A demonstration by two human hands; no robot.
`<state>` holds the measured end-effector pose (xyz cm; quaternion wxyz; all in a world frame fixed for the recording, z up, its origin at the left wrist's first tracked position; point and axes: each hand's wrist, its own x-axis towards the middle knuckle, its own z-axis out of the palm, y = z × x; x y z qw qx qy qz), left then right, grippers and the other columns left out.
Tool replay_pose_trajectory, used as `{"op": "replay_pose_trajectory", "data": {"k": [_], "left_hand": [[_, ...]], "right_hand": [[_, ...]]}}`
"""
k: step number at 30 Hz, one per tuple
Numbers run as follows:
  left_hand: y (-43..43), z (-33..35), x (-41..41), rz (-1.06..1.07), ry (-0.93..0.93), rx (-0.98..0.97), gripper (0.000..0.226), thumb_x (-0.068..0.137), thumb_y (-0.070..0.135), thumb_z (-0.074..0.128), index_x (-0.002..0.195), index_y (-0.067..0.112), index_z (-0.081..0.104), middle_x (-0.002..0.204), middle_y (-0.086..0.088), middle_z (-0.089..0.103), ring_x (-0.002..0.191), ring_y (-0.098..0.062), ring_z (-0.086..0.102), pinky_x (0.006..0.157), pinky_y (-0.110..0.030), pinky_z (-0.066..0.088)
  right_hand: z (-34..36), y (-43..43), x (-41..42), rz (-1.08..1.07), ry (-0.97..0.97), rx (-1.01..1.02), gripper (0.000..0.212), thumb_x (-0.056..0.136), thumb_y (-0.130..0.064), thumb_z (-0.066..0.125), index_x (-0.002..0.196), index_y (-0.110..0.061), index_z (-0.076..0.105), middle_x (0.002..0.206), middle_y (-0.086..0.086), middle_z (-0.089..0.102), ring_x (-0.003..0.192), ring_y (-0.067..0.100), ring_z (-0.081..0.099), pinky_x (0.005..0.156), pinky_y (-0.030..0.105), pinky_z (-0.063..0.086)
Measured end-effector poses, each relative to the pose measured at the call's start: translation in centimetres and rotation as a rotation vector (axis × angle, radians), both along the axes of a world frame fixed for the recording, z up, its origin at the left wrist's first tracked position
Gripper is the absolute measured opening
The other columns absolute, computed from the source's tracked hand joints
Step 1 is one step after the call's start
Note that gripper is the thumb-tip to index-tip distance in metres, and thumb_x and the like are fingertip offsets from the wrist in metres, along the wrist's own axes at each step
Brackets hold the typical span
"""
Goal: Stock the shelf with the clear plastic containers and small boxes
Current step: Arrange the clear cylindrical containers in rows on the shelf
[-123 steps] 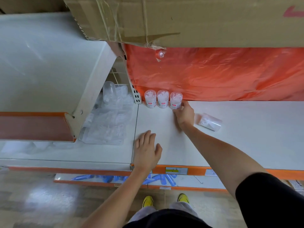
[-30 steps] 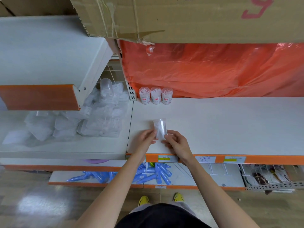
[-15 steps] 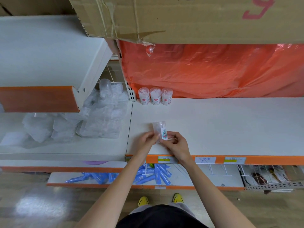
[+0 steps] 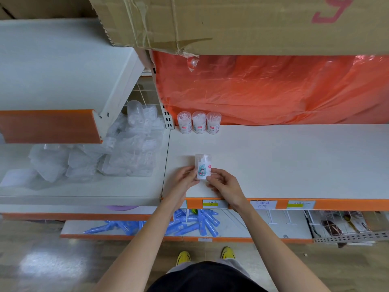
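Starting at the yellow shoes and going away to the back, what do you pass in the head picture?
Yellow shoes → blue tubes → price tags → clear box, held by left hand and right hand → three tubs → orange sheet → cardboard box.

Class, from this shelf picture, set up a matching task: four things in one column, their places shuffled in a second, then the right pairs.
Things: 1 cardboard box; 2 three round tubs; 3 blue tubes; 4 small labelled container.
Places: A on the lower shelf; B pinched between left hand and right hand; C at the back of the white shelf; D overhead, above the orange sheet.
Pairs: 1-D; 2-C; 3-A; 4-B.
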<state>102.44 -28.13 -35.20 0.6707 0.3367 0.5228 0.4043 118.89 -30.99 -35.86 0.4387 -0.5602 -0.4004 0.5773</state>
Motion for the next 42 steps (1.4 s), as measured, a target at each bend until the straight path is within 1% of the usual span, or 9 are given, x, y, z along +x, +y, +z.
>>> {"op": "replay_pose_trajectory", "data": {"k": [7,19,22,24,27,30,35,39,42], "left_hand": [[-0.5,0.7,0.5,-0.072,0.122,0.071,0.013,0.093,0.021,0.063,0.106,0.017,0.065,0.105,-0.002,0.072,0.101,-0.012,0.066,0.087,-0.022,0.051],[-0.2,0.2,0.0,-0.204,0.182,0.094,0.028,0.098,0.029,0.056,0.123,0.018,0.063,0.118,0.001,0.070,0.112,-0.010,0.063,0.099,-0.027,0.048],[0.2,0.8,0.1,-0.238,0.323,0.206,0.027,0.099,0.023,0.055,0.124,0.016,0.061,0.118,0.002,0.068,0.107,-0.007,0.063,0.090,-0.013,0.047],[0.7,0.6,-0.6,-0.217,0.567,0.333,0.025,0.098,0.027,0.055,0.122,0.020,0.062,0.120,0.005,0.065,0.113,-0.009,0.059,0.090,-0.009,0.040],[1.5,-1.1,-3.4,-0.244,1.097,0.533,0.048,0.095,0.042,0.041,0.132,0.014,0.057,0.138,-0.001,0.055,0.132,-0.018,0.045,0.109,-0.026,0.029],[1.3,-3.0,-4.9,-0.396,1.353,0.612,0.069,0.091,0.051,0.019,0.144,0.016,0.044,0.155,0.000,0.035,0.146,-0.019,0.025,0.117,-0.033,0.017],[1.2,-2.8,-4.4,-0.403,1.424,0.591,0.069,0.089,0.048,0.017,0.146,0.018,0.042,0.157,0.003,0.032,0.146,-0.016,0.023,0.117,-0.034,0.017],[1.1,-2.7,-4.7,-0.402,1.421,0.598,0.065,0.089,0.046,0.022,0.144,0.018,0.045,0.155,0.003,0.035,0.145,-0.015,0.026,0.117,-0.034,0.019],[1.2,-2.6,-4.6,-0.393,1.407,0.601,0.062,0.088,0.043,0.028,0.141,0.018,0.049,0.153,0.002,0.039,0.143,-0.016,0.030,0.116,-0.034,0.022]], "right_hand": [[-0.4,0.1,0.0,-0.027,-0.069,0.003,0.036,0.078,-0.026,0.084,0.110,-0.027,0.067,0.094,0.010,0.073,0.091,0.026,0.069,0.084,0.034,0.058],[-0.5,0.2,0.2,0.018,-0.066,-0.012,0.046,0.078,-0.027,0.083,0.120,-0.021,0.063,0.104,0.000,0.074,0.097,0.014,0.070,0.087,0.030,0.057],[-0.6,0.3,0.3,-0.029,-0.039,-0.036,0.044,0.077,-0.024,0.083,0.117,-0.019,0.064,0.102,0.002,0.074,0.094,0.019,0.070,0.083,0.030,0.057],[-0.6,0.7,0.3,-0.066,0.022,-0.060,0.045,0.078,-0.019,0.083,0.118,-0.015,0.064,0.102,0.008,0.074,0.090,0.022,0.069,0.076,0.030,0.057],[-0.3,2.0,0.2,-0.100,0.012,-0.089,0.047,0.077,-0.018,0.083,0.119,-0.013,0.063,0.100,0.012,0.073,0.084,0.018,0.068,0.072,0.030,0.056],[-0.2,4.5,-0.2,-0.114,-0.110,-0.057,0.053,0.074,-0.026,0.087,0.121,-0.017,0.063,0.097,0.006,0.073,0.083,0.014,0.065,0.076,0.028,0.054],[0.6,9.3,-2.4,-0.087,-0.286,0.045,0.041,0.074,-0.031,0.086,0.110,-0.021,0.069,0.092,-0.002,0.073,0.077,0.006,0.062,0.071,0.012,0.049],[-0.1,12.2,-4.4,-0.024,-0.375,0.082,0.049,0.073,-0.036,0.085,0.117,-0.022,0.067,0.098,-0.008,0.072,0.089,0.006,0.066,0.084,0.023,0.052],[-0.4,13.4,-5.5,-0.021,-0.455,0.087,0.050,0.076,-0.045,0.080,0.118,-0.025,0.064,0.099,-0.012,0.069,0.087,0.006,0.064,0.082,0.028,0.052]]}}
